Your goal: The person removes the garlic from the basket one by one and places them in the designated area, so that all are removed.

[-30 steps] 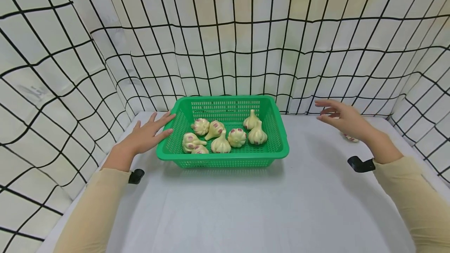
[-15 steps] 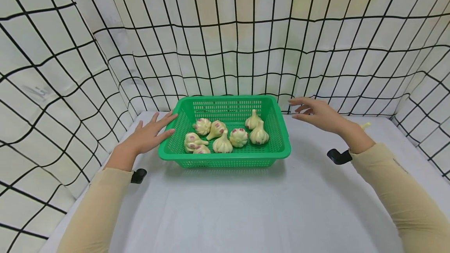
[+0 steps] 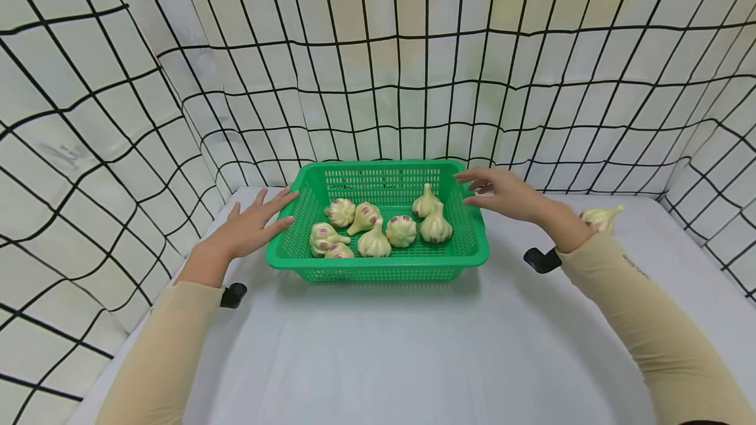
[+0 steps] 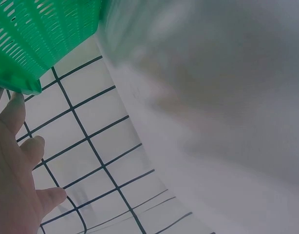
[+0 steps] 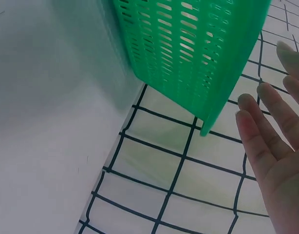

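A green perforated plastic basket (image 3: 378, 262) stands on the white tabletop with several garlic bulbs, such as this bulb (image 3: 401, 231), lying inside. My left hand (image 3: 248, 231) has its fingers spread, the tips at the basket's left rim. In the left wrist view that hand (image 4: 15, 161) meets the basket's edge (image 4: 30, 87) with its fingertips. My right hand (image 3: 508, 195) hovers at the right rim, fingers loosely bent and holding nothing. The right wrist view has this hand (image 5: 281, 141) beside the basket wall (image 5: 188, 48), with a gap between them.
One more garlic bulb (image 3: 598, 218) lies on the table right of the basket, partly behind my right forearm. White walls with black netting (image 3: 378, 90) close off the back and both sides. The white table (image 3: 378, 346) extends in front of the basket.
My right hand has moved left from beyond the basket to its right rim, uncovering the garlic bulb on the table. The left hand has stayed at the left rim.
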A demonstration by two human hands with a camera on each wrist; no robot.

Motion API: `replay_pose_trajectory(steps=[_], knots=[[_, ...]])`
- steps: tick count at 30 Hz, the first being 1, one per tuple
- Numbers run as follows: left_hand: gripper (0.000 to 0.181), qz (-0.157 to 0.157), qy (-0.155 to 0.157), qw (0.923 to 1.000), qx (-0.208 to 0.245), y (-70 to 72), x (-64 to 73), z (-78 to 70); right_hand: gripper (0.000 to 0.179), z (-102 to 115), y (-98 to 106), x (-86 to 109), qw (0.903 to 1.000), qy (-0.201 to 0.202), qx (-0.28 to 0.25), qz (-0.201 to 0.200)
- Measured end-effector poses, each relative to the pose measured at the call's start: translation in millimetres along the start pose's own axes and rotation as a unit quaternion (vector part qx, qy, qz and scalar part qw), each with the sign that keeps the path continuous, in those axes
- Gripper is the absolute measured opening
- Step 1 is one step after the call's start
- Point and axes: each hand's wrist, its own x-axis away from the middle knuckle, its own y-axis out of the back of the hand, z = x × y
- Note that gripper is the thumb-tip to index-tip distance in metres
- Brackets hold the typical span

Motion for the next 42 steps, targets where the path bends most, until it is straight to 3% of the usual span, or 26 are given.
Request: replay_pose_trajectory(steps=[10, 23, 32, 42], knots=[[0.07, -0.002, 0.0, 1.0, -0.001, -0.5, -0.2, 0.7, 0.05, 3, -14, -15.4, 0.9986, 0.015, 0.049, 0.013], [0.07, -0.005, -0.002, 1.0, -0.004, -1.4, -0.4, 2.1, 0.056, 9, -28, -36.4, 0.9922, 0.033, 0.101, 0.065], [0.068, -0.006, -0.001, 1.0, -0.006, -1.4, -0.4, 1.5, 0.053, 8, -32, -44.8, 0.9901, 0.021, 0.1, 0.096], [0.069, -0.008, 0.0, 0.9999, -0.009, -1.9, -0.6, 1.9, 0.048, 11, -35, -54.2, 0.9775, -0.01, 0.126, 0.169]])
